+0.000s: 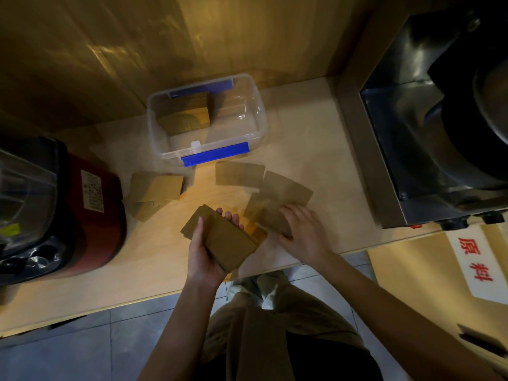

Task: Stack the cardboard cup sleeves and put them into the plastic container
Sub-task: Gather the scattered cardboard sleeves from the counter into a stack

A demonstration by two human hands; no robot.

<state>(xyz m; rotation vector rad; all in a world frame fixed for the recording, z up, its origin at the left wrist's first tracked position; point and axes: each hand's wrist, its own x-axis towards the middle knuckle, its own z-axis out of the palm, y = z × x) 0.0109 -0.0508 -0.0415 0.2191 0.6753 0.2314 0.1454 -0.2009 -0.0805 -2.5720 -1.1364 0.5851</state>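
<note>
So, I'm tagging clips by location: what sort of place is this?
Probably a drinks shop's prep counter: loose cup sleeves on the worktop, a blender at the left, and a steel machine at the right.

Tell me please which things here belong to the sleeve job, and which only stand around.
Belong to the job:
- stack of sleeves held in the left hand
- loose sleeves under the right hand
- sleeve pile at left
- plastic container, some sleeves already inside

Only standing around:
- red appliance
- metal machine
- sign with red characters
</note>
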